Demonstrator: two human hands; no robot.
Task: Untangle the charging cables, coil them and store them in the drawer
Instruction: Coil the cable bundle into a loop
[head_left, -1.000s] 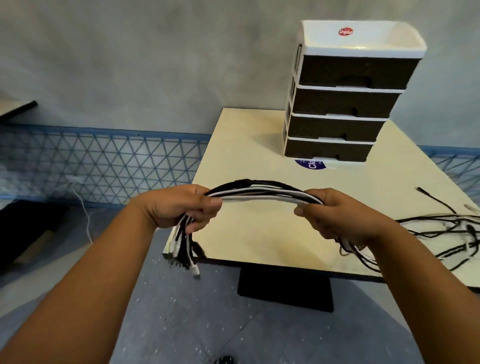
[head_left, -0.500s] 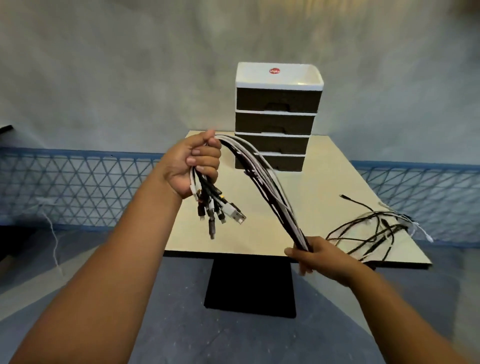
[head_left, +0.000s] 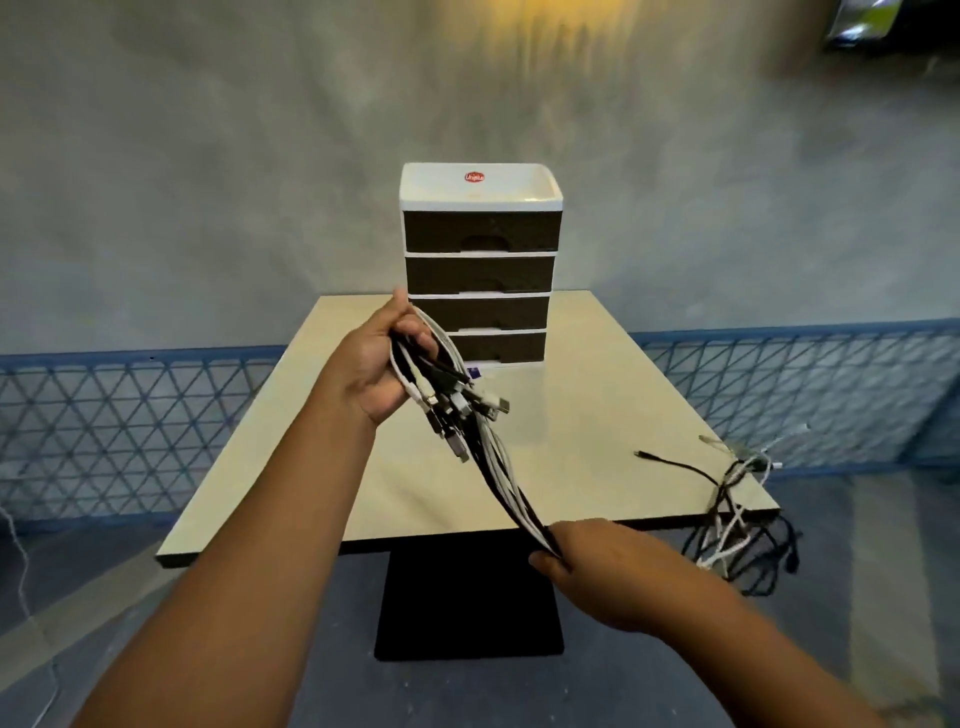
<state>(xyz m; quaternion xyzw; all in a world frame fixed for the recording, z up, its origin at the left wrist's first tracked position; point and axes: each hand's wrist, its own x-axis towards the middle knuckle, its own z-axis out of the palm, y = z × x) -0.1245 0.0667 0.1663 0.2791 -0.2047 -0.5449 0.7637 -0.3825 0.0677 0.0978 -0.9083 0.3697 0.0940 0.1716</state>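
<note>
the right hand (head_left: 602, 566), nearest, grips the low end of the cable bundle (head_left: 498, 467) in front of the table (head_left: 597, 415). the left hand (head_left: 379, 364) clasps its plug end above the table. the drawer unit (head_left: 480, 265) stands at the table's far edge, all drawers closed.

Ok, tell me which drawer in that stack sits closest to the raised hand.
The third drawer from the top: the left hand holding the cable plugs overlaps its left edge in this view. The two above sit higher; the bottom one is lower.
</note>
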